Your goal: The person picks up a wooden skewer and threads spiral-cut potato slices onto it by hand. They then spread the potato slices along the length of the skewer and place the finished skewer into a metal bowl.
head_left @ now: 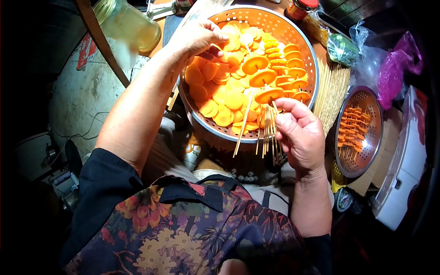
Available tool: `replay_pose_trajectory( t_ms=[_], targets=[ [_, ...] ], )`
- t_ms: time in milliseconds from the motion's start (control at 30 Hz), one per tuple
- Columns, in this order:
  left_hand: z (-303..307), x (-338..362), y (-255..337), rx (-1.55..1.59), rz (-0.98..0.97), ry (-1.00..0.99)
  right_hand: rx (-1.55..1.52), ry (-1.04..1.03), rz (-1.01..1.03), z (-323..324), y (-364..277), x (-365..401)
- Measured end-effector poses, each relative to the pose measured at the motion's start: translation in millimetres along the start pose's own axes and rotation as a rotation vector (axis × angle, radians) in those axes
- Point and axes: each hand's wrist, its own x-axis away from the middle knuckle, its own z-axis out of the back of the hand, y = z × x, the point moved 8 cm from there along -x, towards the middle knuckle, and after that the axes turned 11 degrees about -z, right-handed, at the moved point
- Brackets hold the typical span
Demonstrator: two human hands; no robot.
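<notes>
A big metal colander (pixel 284 23) in front of me is full of orange carrot slices (pixel 227 98). My right hand (pixel 300 133) pinches a bamboo skewer (pixel 274 117) carrying three carrot slices (pixel 261 75), held over the colander. More skewers with slices (pixel 293 68) lean along the colander's right side, their sticks jutting over the front rim. My left hand (pixel 195 39) reaches into the colander's far left side, fingers curled onto a slice in the pile.
A smaller colander (pixel 373 98) at the right holds finished carrot skewers (pixel 352 126). A bundle of bare skewers (pixel 334 89) lies between the two colanders. A glass jar (pixel 126 23), plastic bags (pixel 394 68) and a white container (pixel 405 169) stand around.
</notes>
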Motion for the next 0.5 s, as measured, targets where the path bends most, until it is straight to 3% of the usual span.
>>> replay_pose_trajectory(
  t_ms=[200,267,400,500],
  targets=[
    [2,-5,-12,-0.132,0.024,-0.009,-0.016,0.004,-0.005,1,1,0],
    [8,-9,-9,-0.444,-0.122,0.023,-0.018,0.012,-0.003,2,2,-1],
    [10,-14,-7,-0.672,-0.227,0.024,-0.009,0.032,0.001,4,0,-1],
    [8,-11,-9,-0.564,-0.187,-0.003,-0.004,0.042,0.013,5,0,0]
  ],
)
